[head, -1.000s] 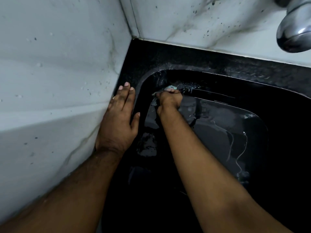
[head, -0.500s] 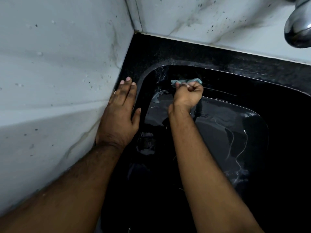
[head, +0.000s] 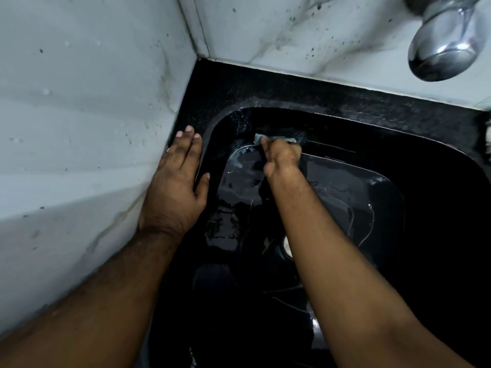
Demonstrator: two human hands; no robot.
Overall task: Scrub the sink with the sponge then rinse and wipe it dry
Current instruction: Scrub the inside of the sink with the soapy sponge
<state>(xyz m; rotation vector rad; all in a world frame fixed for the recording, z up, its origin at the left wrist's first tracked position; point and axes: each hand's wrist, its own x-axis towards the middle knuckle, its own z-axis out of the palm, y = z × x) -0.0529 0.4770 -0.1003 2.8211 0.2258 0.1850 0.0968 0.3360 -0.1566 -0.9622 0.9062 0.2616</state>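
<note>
Obs., head view. We have the right hand [head: 283,158] curled into a fist round the sponge [head: 259,139], pressing it against the far inner wall of the sink [head: 398,144], near the far-left corner and just under the rim. Only a pale blue-green edge of the sponge shows, poking out past the knuckles on the far side; the rest is hidden inside the fist. So the sponge sits between the fingers and the wall, wholly enclosed by the grip.

The left hand [head: 176,187] lies flat on the sink's left rim, fingers straight and together, holding nothing, its outer edge against the wall tile [head: 79,115] (a brace, we judge).

Handling, judged: the sponge looks soft and light, crushed small in the fist, and is probably wet and soapy, so slippery. A full-fist hold across its middle suits it; a fingertip pinch would likely let it squirt free under pressure. The sink is glossy black, and its floor is wet, with thin streaks and a patch of film, so we expect little friction there.

Stage: scrubbing, we judge; rinse and dry are not begun. The tap [head: 446,46] hangs above at upper right, well apart from both hands, with no water seen running.
</note>
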